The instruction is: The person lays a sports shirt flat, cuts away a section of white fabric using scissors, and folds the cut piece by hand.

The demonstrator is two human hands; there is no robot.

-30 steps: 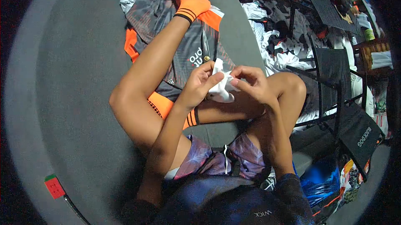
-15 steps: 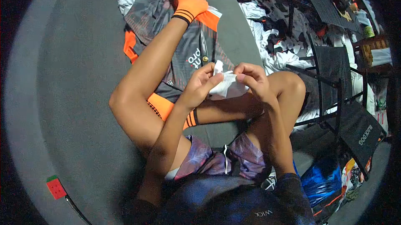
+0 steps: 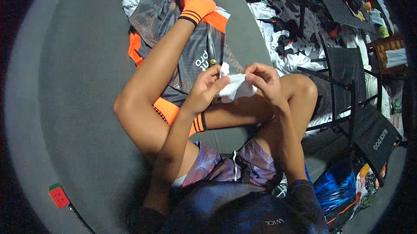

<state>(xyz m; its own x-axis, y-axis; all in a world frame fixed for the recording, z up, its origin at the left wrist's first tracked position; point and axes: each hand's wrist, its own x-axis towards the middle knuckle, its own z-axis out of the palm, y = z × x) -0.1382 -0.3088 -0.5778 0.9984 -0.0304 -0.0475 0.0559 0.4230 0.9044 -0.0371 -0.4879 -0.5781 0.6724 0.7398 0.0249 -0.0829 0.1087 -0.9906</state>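
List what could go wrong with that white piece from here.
The white piece is pinched by the left hand and right hand, so it might slip or crease if pulled hard. If dropped, it would probably land on the bare leg below or the dark garment beyond.

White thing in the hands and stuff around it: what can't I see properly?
All in the head view:
- White piece: its pinched edges hide behind the left hand and right hand; cloth or paper, I can't tell.
- Dark garment: partly covered by the left leg.
- Black strip: cut off at the bottom edge.
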